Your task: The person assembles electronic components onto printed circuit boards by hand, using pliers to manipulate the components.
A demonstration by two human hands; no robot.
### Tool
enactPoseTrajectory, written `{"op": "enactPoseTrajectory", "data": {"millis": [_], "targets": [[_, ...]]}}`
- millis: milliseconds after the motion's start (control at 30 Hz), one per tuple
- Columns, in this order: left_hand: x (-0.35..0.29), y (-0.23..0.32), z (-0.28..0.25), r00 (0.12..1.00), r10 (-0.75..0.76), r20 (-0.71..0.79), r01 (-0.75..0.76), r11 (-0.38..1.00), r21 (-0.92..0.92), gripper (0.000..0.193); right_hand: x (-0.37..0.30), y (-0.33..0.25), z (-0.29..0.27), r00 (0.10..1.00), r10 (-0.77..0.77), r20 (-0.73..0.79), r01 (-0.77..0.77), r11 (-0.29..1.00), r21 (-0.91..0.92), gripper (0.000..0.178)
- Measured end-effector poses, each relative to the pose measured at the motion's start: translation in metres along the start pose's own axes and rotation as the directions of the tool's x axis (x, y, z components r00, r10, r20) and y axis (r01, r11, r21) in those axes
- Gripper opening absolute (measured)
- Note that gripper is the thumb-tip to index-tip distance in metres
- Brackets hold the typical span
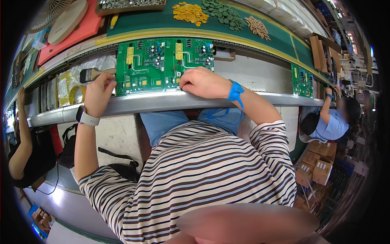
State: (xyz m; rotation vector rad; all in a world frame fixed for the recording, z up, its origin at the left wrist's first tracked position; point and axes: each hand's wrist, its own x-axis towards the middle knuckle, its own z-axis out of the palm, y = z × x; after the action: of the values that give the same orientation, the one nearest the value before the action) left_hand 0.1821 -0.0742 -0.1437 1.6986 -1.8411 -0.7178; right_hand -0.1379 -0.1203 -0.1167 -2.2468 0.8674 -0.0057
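Two green circuit boards, a left one [140, 73] and a right one [172, 63], lie side by side before me, carrying yellow parts, capacitors and small components. My left hand [100, 91], a watch on its wrist, is at the left board's outer edge with thumb and fingertips pinched together; whatever is between them is too small to tell. Over the lower part of the right board, my right hand [205, 82] has its fingers curled down, hiding that area and what they may grip. A blue strap [235, 90] circles this wrist. A flat brush [90, 75] lies just beyond my left hand.
On the green bench beyond lie piles of yellow discs [190, 14], green discs [222, 14] and tan pieces [257, 27]. A tape roll [72, 94] rests left. Another board [302, 81] is rightward, near a co-worker [331, 118]. A metal rail [142, 99] runs in front.
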Motion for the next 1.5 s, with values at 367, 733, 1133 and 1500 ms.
{"op": "enactPoseTrajectory", "data": {"millis": [367,733,1133,1500], "targets": [[-0.001,0.008,-0.008,0.998,0.06,-0.024,-0.058,0.995,0.084,0.015,0.003,0.002,-0.001,0.995,0.041,-0.09,-0.035,0.997,0.068,0.021],[0.006,0.02,-0.001,0.936,0.342,0.083,-0.352,0.913,0.206,0.015,0.012,0.157,-0.093,0.593,0.046,-0.804,-0.589,0.705,-0.394,0.021],[0.029,0.019,0.007,0.927,0.346,0.145,-0.374,0.881,0.29,0.011,0.013,0.169,-0.095,0.495,0.08,-0.865,-0.521,0.824,-0.222,0.015],[0.029,0.018,0.01,0.902,0.396,0.173,-0.433,0.828,0.357,0.012,0.037,0.035,-0.053,0.651,0.03,-0.759,-0.069,0.997,-0.021,0.018]]}}
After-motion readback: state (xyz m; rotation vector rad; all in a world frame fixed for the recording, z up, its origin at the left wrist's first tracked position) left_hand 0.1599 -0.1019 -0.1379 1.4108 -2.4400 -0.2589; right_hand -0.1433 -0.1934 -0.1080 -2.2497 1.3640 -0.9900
